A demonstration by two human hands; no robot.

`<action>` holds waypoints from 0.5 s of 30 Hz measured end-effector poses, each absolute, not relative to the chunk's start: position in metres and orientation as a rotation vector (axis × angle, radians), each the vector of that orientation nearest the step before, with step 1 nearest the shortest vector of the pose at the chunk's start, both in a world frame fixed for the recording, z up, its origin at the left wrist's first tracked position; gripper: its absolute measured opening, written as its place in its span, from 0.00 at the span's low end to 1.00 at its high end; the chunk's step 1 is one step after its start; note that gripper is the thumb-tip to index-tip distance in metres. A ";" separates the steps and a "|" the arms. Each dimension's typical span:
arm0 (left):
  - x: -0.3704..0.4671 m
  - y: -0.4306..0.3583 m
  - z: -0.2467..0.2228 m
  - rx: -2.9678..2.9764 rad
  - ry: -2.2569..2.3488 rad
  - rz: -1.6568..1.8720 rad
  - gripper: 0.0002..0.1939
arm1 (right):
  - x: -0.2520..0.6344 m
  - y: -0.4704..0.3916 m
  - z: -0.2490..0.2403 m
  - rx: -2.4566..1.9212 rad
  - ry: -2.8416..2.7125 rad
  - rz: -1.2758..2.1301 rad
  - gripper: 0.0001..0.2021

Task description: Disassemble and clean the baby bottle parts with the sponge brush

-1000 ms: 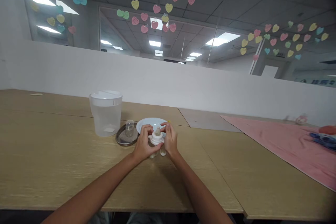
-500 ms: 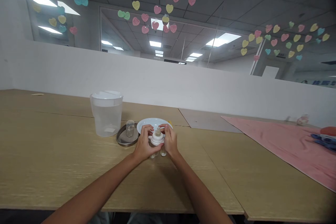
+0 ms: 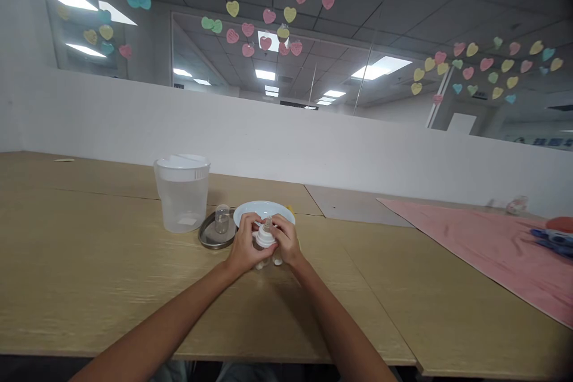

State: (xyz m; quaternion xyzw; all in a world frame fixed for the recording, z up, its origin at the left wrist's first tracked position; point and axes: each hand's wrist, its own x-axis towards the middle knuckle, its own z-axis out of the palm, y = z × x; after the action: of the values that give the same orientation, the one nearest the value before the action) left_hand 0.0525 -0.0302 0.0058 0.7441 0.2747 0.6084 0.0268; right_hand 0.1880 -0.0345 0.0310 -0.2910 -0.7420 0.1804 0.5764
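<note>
- Cupping a baby bottle (image 3: pixel 265 239) between them, both hands meet near the middle of the bench (image 3: pixel 134 286), between its front and back edges.
- The left hand (image 3: pixel 244 248) is curled round the white collar's side, thumb across the front; the right hand (image 3: pixel 286 242) closes in opposite, its fingers at the collar and clear teat (image 3: pixel 267 222). So both are holding the bottle, which looks roughly upright, its lower part mostly hidden.
- Just behind the hands I see a pale plate (image 3: pixel 257 208), partly covered by them from here.
- To its left sits a round metal tray (image 3: pixel 216 245), with a clear domed cap (image 3: pixel 221 219) standing in it.
- Further left, a big translucent pitcher (image 3: pixel 182 197) stands near the tray.
- Over towards the right edge, a pink cloth (image 3: pixel 483 245) lies spread, with something blue (image 3: pixel 553 241) and something orange-red (image 3: pixel 559 224) at its far side.
- A small pale strip (image 3: pixel 64 160) lies near the back left corner.
</note>
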 end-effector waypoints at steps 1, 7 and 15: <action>0.052 -0.030 0.006 2.294 0.843 1.883 0.25 | 0.188 -0.034 0.030 -0.666 -1.758 0.454 0.11; 0.052 -0.032 0.008 2.288 0.848 1.884 0.24 | 0.189 -0.031 0.027 -0.699 -1.743 0.539 0.11; 0.052 -0.032 0.006 2.243 0.878 1.835 0.25 | 0.187 -0.040 0.036 -0.766 -1.853 0.359 0.13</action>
State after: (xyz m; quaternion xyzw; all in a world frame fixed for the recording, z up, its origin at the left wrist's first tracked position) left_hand 0.0524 -0.0319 0.0059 0.7396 0.2894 0.6050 0.0566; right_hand 0.1869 -0.0396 0.0363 -0.3201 -0.7743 0.1499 0.5248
